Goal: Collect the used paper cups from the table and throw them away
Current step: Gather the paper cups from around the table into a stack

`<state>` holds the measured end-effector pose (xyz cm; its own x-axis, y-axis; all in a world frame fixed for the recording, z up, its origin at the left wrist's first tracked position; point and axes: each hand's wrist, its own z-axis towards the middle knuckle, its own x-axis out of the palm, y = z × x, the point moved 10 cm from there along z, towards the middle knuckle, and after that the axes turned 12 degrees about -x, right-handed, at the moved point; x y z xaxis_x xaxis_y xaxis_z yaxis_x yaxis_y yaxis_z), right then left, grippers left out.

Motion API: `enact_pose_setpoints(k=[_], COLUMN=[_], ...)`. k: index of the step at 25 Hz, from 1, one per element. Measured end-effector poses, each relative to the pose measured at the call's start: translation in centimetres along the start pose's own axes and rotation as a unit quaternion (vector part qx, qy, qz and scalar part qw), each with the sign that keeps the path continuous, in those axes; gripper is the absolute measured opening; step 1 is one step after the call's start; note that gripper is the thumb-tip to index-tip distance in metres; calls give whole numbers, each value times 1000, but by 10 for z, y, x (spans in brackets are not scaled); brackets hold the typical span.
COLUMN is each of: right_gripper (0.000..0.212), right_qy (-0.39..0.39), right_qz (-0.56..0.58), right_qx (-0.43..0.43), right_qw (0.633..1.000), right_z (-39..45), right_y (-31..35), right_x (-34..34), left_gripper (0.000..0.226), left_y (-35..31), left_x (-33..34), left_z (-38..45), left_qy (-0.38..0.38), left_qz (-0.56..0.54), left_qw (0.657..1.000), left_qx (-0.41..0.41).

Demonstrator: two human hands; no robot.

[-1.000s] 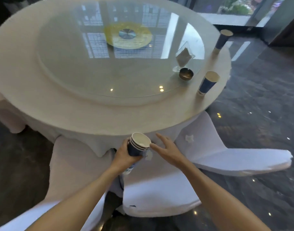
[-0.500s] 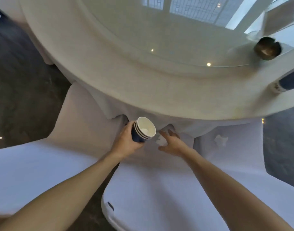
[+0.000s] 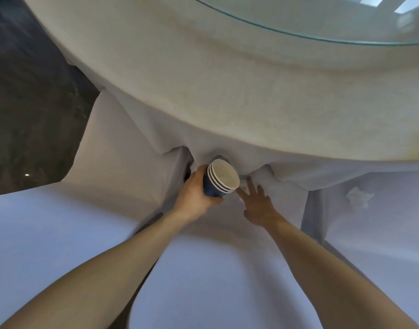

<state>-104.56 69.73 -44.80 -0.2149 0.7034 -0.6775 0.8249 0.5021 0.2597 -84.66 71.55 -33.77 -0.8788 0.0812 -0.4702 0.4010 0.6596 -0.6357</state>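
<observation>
My left grip (image 3: 194, 193) holds the tilted stack of blue paper cups (image 3: 221, 178) below the surface's (image 3: 203, 79) draped edge, my right hand (image 3: 257, 205) spread wide beside it above white-covered chairs (image 3: 203, 281).

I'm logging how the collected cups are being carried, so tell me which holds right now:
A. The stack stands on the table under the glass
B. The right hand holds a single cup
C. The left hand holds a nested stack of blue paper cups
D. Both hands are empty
C: the left hand has its grip around the stack of blue paper cups, several white rims showing, while the right hand is open-fingered beside it.
</observation>
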Motion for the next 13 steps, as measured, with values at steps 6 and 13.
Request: enact_pose_setpoints(k=[6,13], right_gripper=[38,19], right_qy=[-42,-283], right_qz=[167,371], right_qx=[34,136], right_qw=[985,874], right_z=[-61,-216], right_y=[-9,-36], right_x=[-9,-162], left_gripper=[93,91], left_y=[-11,-112], left_x=[5,12], left_z=[-31,-111], left_qy=[2,46], left_qz=[12,51], left_qw=[1000,997], left_qx=[-10,23])
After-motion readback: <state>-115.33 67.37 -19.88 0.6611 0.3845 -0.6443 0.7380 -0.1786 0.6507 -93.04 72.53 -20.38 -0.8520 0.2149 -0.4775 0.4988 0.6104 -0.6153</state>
